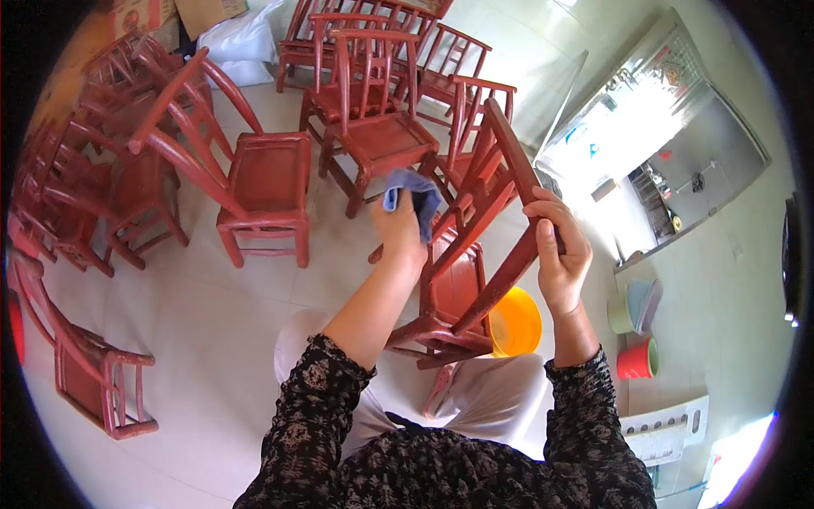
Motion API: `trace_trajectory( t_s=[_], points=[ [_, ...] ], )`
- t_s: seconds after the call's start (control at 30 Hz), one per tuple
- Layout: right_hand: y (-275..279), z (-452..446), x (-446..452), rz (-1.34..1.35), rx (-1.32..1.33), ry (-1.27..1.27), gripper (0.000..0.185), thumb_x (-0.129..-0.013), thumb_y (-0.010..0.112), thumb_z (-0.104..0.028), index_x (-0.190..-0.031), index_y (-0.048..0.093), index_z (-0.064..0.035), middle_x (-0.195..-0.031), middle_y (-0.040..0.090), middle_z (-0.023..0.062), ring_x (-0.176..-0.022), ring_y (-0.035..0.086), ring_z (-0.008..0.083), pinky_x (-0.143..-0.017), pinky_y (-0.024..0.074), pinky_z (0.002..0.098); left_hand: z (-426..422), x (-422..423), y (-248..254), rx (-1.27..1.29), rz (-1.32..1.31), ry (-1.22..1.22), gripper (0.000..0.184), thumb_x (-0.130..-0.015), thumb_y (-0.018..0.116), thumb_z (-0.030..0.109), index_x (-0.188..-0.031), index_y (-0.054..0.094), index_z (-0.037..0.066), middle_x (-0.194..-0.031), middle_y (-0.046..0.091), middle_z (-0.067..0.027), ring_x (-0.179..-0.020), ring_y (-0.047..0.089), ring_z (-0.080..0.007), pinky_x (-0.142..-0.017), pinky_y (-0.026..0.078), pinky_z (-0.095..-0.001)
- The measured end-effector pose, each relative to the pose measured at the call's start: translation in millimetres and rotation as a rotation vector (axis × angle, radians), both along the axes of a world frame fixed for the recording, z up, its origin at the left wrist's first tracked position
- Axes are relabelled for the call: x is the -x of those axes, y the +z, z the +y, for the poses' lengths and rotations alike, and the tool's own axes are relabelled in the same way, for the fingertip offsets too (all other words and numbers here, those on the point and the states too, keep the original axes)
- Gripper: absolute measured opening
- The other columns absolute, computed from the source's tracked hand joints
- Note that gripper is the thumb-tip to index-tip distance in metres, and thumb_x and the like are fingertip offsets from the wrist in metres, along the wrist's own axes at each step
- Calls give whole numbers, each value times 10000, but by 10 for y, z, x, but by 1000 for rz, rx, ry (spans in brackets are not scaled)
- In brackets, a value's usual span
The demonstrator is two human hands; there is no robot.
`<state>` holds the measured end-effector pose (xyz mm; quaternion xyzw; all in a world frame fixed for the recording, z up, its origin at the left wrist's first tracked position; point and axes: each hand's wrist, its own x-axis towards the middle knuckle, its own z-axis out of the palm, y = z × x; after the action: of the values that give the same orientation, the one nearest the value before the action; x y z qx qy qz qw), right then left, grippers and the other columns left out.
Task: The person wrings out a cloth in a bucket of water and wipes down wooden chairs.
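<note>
A red wooden chair (500,246) is tilted in front of my knees, its backrest rising toward the right. My right hand (561,254) is closed around the backrest's side post, below the top rail. In my left hand (398,229) is a bunched blue cloth (414,197), held against or very near the chair's left side; actual contact I cannot make out. The fingers of that hand are partly covered by the cloth. Just behind the chair's lower right side shows a yellow bucket (515,322).
Several more red chairs stand ahead, including one at centre (381,140) and one left of it (270,174). A small chair (106,382) is at far left. Along the right wall are a red bucket (638,360) and a white plastic stool (666,431). White sacks (242,42) lie at the back.
</note>
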<state>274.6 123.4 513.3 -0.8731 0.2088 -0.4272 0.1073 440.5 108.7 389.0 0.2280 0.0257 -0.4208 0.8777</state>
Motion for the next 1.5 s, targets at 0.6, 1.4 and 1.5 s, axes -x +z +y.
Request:
trace_trajectory(
  t_s=[0.6,1.4,1.5],
  points=[
    [-168,133,861,-170,-1,13,174,-862,489,-104,-898,582,39,-899,611,128,-1067,526,311,-937,366,416,-138,716,-96,179,-184,-555,239,-901,533,219,-1102,527,90,-921,615,-56,-731,608,-150,-658,505,-275],
    [-203,484,1158,69,49,64,159,-614,584,-11,-765,596,-61,-749,583,42,-803,587,241,-992,289,542,-1439,1374,321,438,-915,-976,215,-912,467,278,-904,561,85,-800,524,28,-697,458,-72,-621,397,-228],
    [-209,480,1196,89,67,21,174,-603,591,-17,-766,598,-77,-733,576,29,-779,584,227,-985,298,544,-1660,1554,290,383,-1097,-941,167,-892,469,216,-876,550,71,-737,522,-15,-661,470,-108,-602,411,-269]
  ],
)
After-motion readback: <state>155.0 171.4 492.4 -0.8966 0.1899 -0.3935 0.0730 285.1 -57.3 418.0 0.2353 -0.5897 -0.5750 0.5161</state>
